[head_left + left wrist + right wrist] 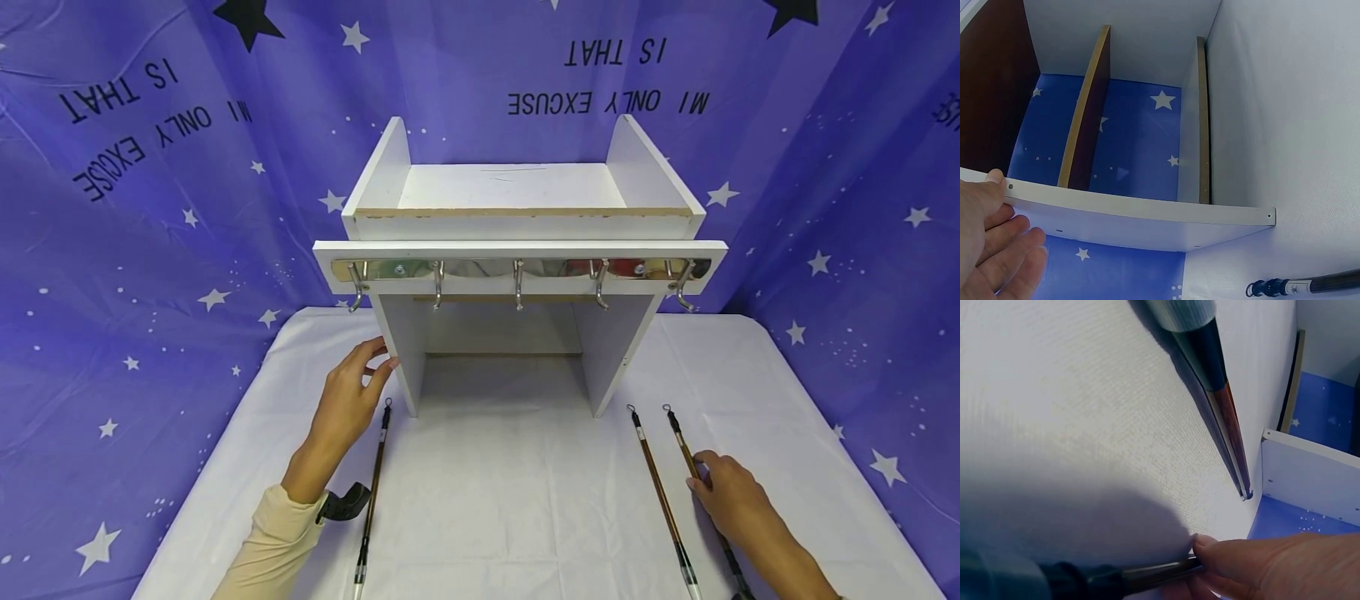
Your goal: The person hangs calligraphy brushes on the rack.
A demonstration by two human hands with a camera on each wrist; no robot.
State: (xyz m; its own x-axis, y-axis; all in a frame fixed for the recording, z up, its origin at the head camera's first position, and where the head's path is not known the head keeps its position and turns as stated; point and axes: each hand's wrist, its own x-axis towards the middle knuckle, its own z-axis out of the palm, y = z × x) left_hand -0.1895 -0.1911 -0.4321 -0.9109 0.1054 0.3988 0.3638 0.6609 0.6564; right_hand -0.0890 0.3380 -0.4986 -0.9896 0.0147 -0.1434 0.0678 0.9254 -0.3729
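Observation:
A white rack (pixel 521 225) with a row of metal hooks stands on the cloth-covered table. At its left side panel, my left hand (pixel 348 396) touches the front edge with the thumb, its other fingers relaxed along the outer side. The left wrist view shows that thumb on the panel edge (pixel 1141 209). My right hand (pixel 738 496) pinches the handle of a calligraphy brush (pixel 682 442) with a loop at its far end. To the left of it lies a second brush (pixel 656 483) with pale bristles. Another brush (pixel 377 475) lies beside my left forearm.
A mirror-like strip (pixel 480 267) backs the hooks (pixel 518 287) across the rack's front. Beneath it, the rack is hollow between two side panels. Purple star-printed fabric (pixel 150 250) hangs behind and around the white tablecloth (pixel 495 500).

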